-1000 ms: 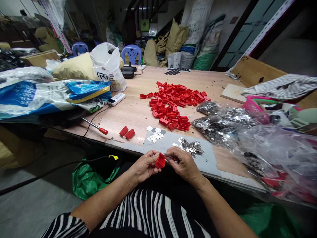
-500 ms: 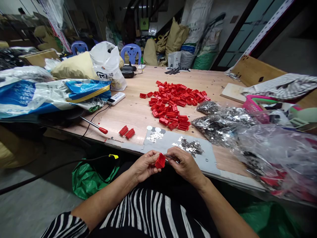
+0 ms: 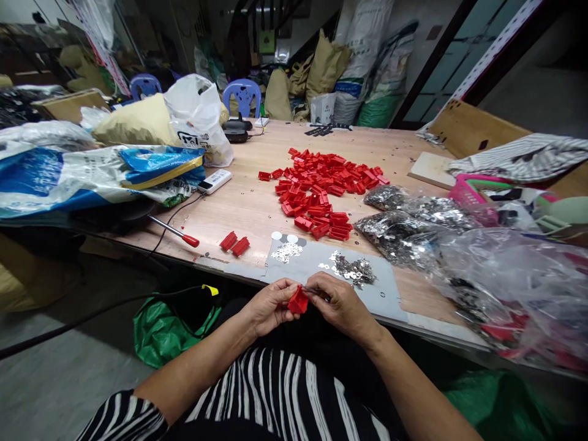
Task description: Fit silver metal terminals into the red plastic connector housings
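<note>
Just below the table's near edge, my left hand [image 3: 269,306] pinches a small red plastic part [image 3: 298,301]. My right hand [image 3: 342,304] is closed on a thin metal tool [image 3: 313,291] whose tip touches that red part. Right in front of my hands lies a grey sheet [image 3: 312,264] with a small heap of silver metal pieces [image 3: 353,270] and a second scatter of them [image 3: 286,252]. Two loose red parts [image 3: 235,244] lie to the left of the sheet. A large pile of red parts [image 3: 324,184] covers the middle of the wooden table [image 3: 248,208].
Clear bags of silver pieces [image 3: 408,229] and a bag with red parts [image 3: 519,294] fill the right side. Blue-and-white sacks [image 3: 92,174], a white plastic bag [image 3: 197,119], a white remote-like device [image 3: 215,182] and a red-handled screwdriver [image 3: 177,233] lie left. A green bag [image 3: 165,334] sits under the table.
The hands have stayed in place; my left hand has turned the red part slightly against the tool. The view has shifted a little.
</note>
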A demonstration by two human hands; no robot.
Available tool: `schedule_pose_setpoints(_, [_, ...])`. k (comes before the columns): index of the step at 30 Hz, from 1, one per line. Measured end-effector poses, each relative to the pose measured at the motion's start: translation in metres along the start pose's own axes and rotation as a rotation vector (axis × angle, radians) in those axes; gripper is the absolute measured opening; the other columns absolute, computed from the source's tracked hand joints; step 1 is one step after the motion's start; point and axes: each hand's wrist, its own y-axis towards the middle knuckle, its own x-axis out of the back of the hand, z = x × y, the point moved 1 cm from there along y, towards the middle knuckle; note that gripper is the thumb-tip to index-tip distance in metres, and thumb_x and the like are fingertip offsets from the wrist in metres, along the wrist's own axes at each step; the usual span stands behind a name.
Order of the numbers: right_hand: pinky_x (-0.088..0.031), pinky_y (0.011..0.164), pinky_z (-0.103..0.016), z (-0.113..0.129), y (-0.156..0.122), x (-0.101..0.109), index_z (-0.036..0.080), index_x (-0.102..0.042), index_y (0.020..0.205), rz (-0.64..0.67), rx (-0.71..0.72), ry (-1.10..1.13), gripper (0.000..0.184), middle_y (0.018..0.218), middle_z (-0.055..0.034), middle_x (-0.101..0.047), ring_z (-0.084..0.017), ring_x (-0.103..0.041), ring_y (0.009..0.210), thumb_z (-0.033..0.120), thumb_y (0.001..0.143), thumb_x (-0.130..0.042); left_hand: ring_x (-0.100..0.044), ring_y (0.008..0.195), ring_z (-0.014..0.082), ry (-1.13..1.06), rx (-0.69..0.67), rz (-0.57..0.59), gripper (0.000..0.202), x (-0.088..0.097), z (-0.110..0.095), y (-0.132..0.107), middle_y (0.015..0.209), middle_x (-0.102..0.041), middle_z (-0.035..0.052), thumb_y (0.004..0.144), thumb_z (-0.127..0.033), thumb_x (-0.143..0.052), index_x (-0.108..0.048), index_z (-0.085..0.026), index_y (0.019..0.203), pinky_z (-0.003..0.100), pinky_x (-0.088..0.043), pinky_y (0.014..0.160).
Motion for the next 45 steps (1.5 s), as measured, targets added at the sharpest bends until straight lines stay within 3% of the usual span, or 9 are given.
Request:
schedule_pose_setpoints(8, [-0.044,0.071,-0.027,0.003,0.002,0.009,0.020,-0.062,0.085,0.153,-0.096,0.032,0.016,0.084,-0.0047,-0.063,-0.016,-0.058,0.078,0.022,0.092,-0.048,-0.056,0.048,0.0065,-0.003,-0.050,-0.034,0.026,0.001,0.000,0.001,0.067,-0.062,0.0007,0.075,-0.033,-0.073,-0.057,-0.014,0.086,0.014,-0.042,0.044])
schedule_pose_setpoints(15, [-0.039,0.060,-0.024,-0.012,0.001,0.008,0.020,-0.060,0.087,0.061,-0.315,0.128,0.010,0.078,0.0007,-0.063,-0.012,-0.052,0.064,0.030,0.087,-0.056,-0.058,0.044,0.0080,0.016,-0.052,-0.062,0.035,0.000,-0.002,0.001,0.067,-0.065,0.0003,0.072,-0.035,-0.075,-0.054,-0.017,0.095,0.012,-0.039,0.038])
schedule_pose_setpoints(26, [-0.037,0.063,-0.024,-0.014,0.005,-0.002,0.020,-0.049,0.078,0.191,-0.306,0.296,0.011,0.073,0.0037,-0.051,-0.013,-0.046,0.069,0.024,0.082,-0.058,-0.051,0.040,0.0060,0.134,-0.008,-0.009,0.033,0.004,-0.001,0.003,0.062,-0.063,0.0000,0.071,-0.033,-0.076,-0.060,-0.015,0.092,0.014,-0.036,0.036])
schedule_pose_setpoints(32, [-0.036,0.061,-0.024,-0.019,0.005,-0.004,0.020,-0.046,0.077,0.112,-0.370,0.341,0.016,0.073,0.0041,-0.047,-0.012,-0.043,0.067,0.028,0.083,-0.058,-0.057,0.047,0.0081,0.198,-0.026,-0.037,0.038,0.001,-0.010,0.009,0.072,-0.065,0.0033,0.075,-0.044,-0.069,-0.062,-0.014,0.098,0.016,-0.041,0.042])
schedule_pose_setpoints(35, [-0.037,0.063,-0.025,-0.025,0.003,-0.004,0.020,-0.047,0.078,0.029,-0.389,0.325,0.017,0.074,0.0039,-0.047,-0.012,-0.044,0.069,0.031,0.083,-0.059,-0.061,0.054,0.0111,0.340,-0.124,-0.107,0.049,-0.002,-0.017,0.002,0.082,-0.065,0.0060,0.081,-0.052,-0.059,-0.060,-0.015,0.113,0.022,-0.047,0.050])
schedule_pose_setpoints(39, [-0.039,0.064,-0.025,-0.026,-0.001,-0.008,0.021,-0.048,0.080,-0.048,-0.398,0.295,0.017,0.076,0.0033,-0.049,-0.013,-0.045,0.069,0.033,0.083,-0.059,-0.062,0.081,0.0177,0.686,-0.492,-0.179,0.049,-0.008,-0.019,-0.012,0.109,-0.063,0.0087,0.067,-0.036,-0.077,-0.065,-0.022,0.112,0.029,-0.051,0.071])
schedule_pose_setpoints(42, [-0.040,0.063,-0.025,-0.022,-0.002,-0.013,0.020,-0.049,0.081,-0.066,-0.423,0.321,0.019,0.077,0.0028,-0.051,-0.012,-0.046,0.067,0.035,0.081,-0.062,-0.059,0.099,0.0232,0.882,-0.686,-0.189,0.034,-0.010,-0.015,-0.019,0.105,-0.066,0.0086,0.069,-0.024,-0.076,-0.071,-0.024,0.103,0.034,-0.046,0.091])
schedule_pose_setpoints(45, [-0.044,0.063,-0.026,-0.019,-0.004,-0.018,0.021,-0.050,0.090,-0.056,-0.495,0.490,0.028,0.085,0.0004,-0.054,-0.012,-0.051,0.070,0.040,0.078,-0.066,-0.060,0.098,0.0237,0.919,-0.712,-0.208,0.028,-0.010,-0.011,-0.020,0.101,-0.069,0.0083,0.075,-0.021,-0.070,-0.071,-0.024,0.103,0.036,-0.043,0.094])
